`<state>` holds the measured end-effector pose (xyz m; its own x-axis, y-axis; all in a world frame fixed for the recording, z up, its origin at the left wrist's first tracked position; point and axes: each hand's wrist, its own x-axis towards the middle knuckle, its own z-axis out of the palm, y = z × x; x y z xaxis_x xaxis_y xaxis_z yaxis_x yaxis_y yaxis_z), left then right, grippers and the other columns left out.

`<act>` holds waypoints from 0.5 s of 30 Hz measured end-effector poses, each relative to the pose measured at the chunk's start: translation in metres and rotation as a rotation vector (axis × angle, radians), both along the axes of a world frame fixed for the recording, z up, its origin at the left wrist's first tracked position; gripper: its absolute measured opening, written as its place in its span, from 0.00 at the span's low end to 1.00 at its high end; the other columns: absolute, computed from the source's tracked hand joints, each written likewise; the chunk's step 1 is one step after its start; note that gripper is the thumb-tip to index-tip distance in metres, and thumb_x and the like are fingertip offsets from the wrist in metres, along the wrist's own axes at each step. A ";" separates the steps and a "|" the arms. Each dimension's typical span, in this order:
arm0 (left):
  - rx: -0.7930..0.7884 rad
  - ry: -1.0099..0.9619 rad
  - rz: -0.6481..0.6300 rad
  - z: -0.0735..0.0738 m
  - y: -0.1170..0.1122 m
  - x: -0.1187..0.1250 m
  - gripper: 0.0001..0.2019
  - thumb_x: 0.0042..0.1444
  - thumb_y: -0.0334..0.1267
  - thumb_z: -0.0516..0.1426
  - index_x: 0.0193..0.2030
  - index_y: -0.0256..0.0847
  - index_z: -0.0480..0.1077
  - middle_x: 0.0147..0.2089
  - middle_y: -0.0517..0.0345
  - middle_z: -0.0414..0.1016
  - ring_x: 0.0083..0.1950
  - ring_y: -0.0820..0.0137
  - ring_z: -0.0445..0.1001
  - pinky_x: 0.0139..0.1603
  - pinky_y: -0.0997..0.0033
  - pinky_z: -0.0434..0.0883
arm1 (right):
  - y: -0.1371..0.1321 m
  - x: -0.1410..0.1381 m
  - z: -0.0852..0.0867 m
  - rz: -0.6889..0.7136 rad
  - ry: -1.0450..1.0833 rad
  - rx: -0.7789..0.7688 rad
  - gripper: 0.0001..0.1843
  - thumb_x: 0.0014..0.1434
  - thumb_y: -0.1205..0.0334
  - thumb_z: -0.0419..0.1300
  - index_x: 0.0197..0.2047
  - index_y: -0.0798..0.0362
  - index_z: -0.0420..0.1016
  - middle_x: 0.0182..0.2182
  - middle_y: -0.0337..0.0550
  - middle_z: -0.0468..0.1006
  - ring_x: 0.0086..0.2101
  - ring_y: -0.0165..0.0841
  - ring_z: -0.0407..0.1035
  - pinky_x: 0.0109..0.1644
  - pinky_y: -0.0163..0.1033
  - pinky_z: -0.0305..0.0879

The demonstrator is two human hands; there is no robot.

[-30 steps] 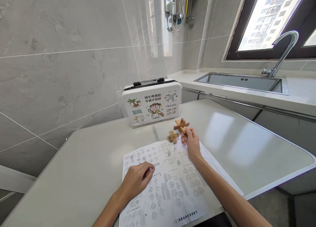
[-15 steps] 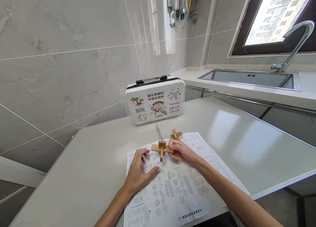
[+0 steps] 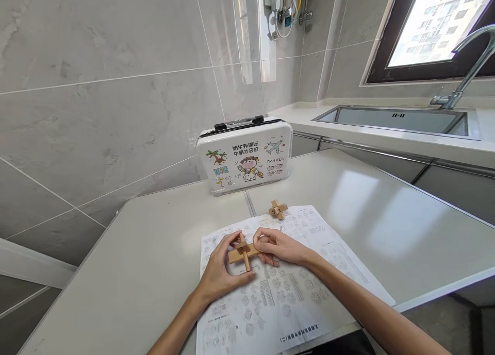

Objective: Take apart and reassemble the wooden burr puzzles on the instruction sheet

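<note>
A wooden interlocking burr puzzle (image 3: 243, 249), made of crossed bars with a round-ended rod through them, is held just above the printed sheet. My right hand (image 3: 278, 246) pinches the right end of its flat bar between thumb and fingertips. Around the puzzle's left side curls my left hand (image 3: 222, 267), its fingers at the rod's far end and its thumb by the near end. A second wooden burr puzzle (image 3: 278, 209) rests at the sheet's far edge, apart from both hands. Under the hands lies the sheet (image 3: 301, 293), covered with small puzzle diagrams.
On the pale table (image 3: 154, 241), a white cartoon-printed case (image 3: 247, 156) in clear wrap stands against the tiled wall (image 3: 116, 113). To the right are a counter with a sink (image 3: 398, 120), a curved tap (image 3: 464, 79) and a window (image 3: 425, 25). Something black (image 3: 348, 344) is at the near edge.
The held puzzle has come down and left, toward me, and has turned a little. My left hand has closed in around it, while my right hand keeps its pinch. The second puzzle stays put.
</note>
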<state>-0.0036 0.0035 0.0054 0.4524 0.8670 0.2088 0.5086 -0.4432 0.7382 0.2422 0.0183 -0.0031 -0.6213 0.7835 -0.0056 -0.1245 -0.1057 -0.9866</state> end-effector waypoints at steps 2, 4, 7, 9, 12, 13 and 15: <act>0.029 0.028 0.036 0.000 0.000 0.000 0.45 0.48 0.48 0.73 0.71 0.48 0.62 0.67 0.46 0.71 0.64 0.51 0.74 0.65 0.48 0.73 | 0.000 -0.001 -0.002 -0.042 -0.031 0.020 0.17 0.65 0.44 0.63 0.46 0.48 0.71 0.25 0.32 0.75 0.20 0.26 0.62 0.24 0.30 0.59; 0.041 0.057 0.047 -0.002 0.001 0.000 0.45 0.48 0.50 0.73 0.71 0.49 0.61 0.67 0.46 0.71 0.64 0.52 0.74 0.64 0.49 0.74 | 0.001 -0.002 -0.004 -0.068 -0.071 0.039 0.17 0.66 0.46 0.62 0.49 0.49 0.72 0.26 0.32 0.75 0.20 0.25 0.62 0.24 0.30 0.60; 0.043 0.091 0.037 -0.003 0.001 0.000 0.46 0.48 0.51 0.73 0.72 0.50 0.60 0.68 0.46 0.69 0.65 0.52 0.73 0.64 0.49 0.73 | 0.002 -0.003 -0.007 -0.095 -0.113 0.059 0.17 0.66 0.46 0.63 0.47 0.51 0.73 0.25 0.33 0.75 0.20 0.25 0.63 0.24 0.30 0.61; 0.038 0.106 0.028 -0.003 0.001 0.000 0.47 0.49 0.52 0.73 0.72 0.51 0.59 0.68 0.46 0.69 0.65 0.51 0.73 0.64 0.49 0.73 | 0.002 -0.004 -0.009 -0.108 -0.124 0.062 0.18 0.65 0.44 0.63 0.45 0.51 0.73 0.24 0.33 0.75 0.20 0.25 0.64 0.24 0.30 0.61; 0.036 0.117 0.018 -0.003 0.001 0.000 0.46 0.49 0.53 0.73 0.72 0.51 0.59 0.68 0.46 0.69 0.65 0.50 0.72 0.64 0.49 0.74 | 0.003 -0.004 -0.010 -0.114 -0.126 0.061 0.20 0.65 0.42 0.64 0.44 0.51 0.72 0.24 0.33 0.74 0.20 0.26 0.64 0.23 0.30 0.61; 0.037 0.119 0.016 -0.003 0.001 0.000 0.46 0.50 0.53 0.73 0.72 0.51 0.59 0.68 0.46 0.69 0.66 0.50 0.72 0.64 0.49 0.74 | 0.003 -0.004 -0.011 -0.112 -0.124 0.060 0.21 0.65 0.41 0.64 0.44 0.51 0.72 0.23 0.33 0.74 0.19 0.26 0.64 0.23 0.30 0.61; 0.040 0.123 0.016 -0.004 0.001 0.000 0.46 0.50 0.53 0.72 0.72 0.51 0.59 0.68 0.46 0.69 0.65 0.51 0.73 0.64 0.50 0.74 | 0.003 -0.004 -0.013 -0.104 -0.116 0.062 0.21 0.65 0.40 0.63 0.44 0.51 0.71 0.24 0.33 0.75 0.19 0.25 0.64 0.23 0.30 0.61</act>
